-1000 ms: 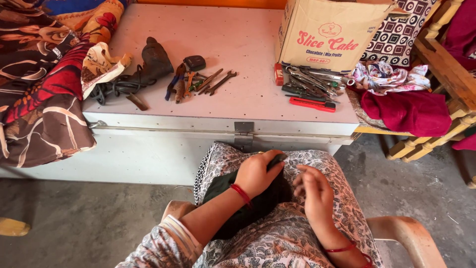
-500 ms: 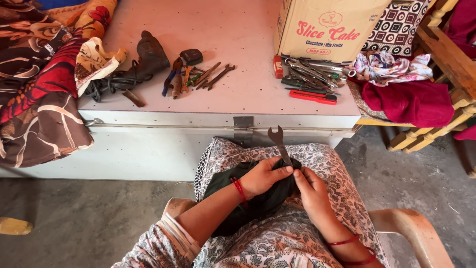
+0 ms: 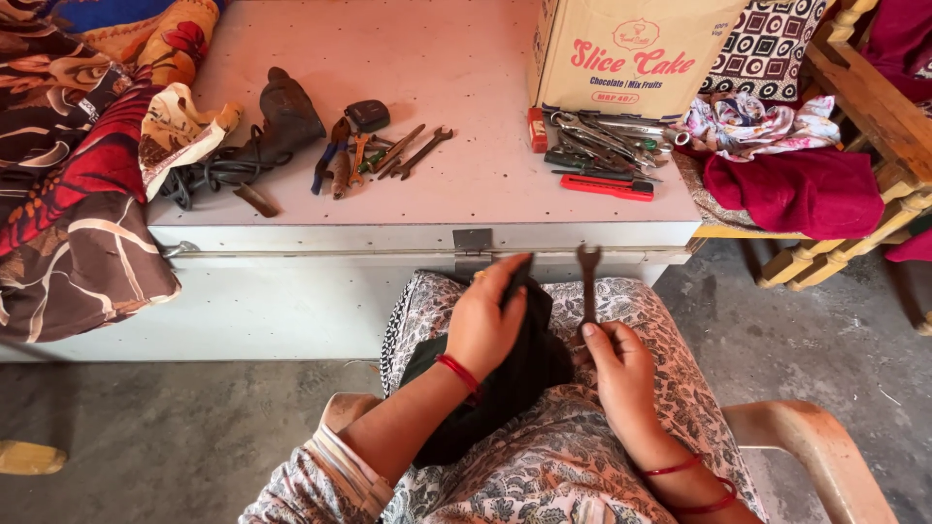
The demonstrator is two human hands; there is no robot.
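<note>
Metal trunk [image 3: 320, 233], pale grey, flat lid dusty and scuffed, a small hasp at the middle of its front edge; on the lid a scatter of rusty wrenches and pliers [image 3: 374, 155], a dark drill with coiled black cord [image 3: 262, 136], and toward the lid's right end a second heap of steel tools with a red-handled cutter [image 3: 607, 186] below a tan cardboard box [image 3: 631, 49]; patterned cloth [image 3: 78, 194], brown and red, drapes over the trunk's left end; a crimson cloth [image 3: 796, 189] lies on a wooden frame just past its right end. Open-ended wrench [image 3: 588, 281], dull dark metal, slim shank, stands upright in front of the trunk's hasp, above the lap; half a second ago it leaned left between both hands, now it is vertical and higher. Right hand [image 3: 621, 374] closed around the wrench's lower shank, fingers curled, thumb up along it, red bangles at the wrist. Left hand [image 3: 490, 320] has come up off the wrench; it grips a black cloth [image 3: 505, 378], soft and crumpled, bunched on the lap just left of the wrench, fingertips pointing toward the trunk.
</note>
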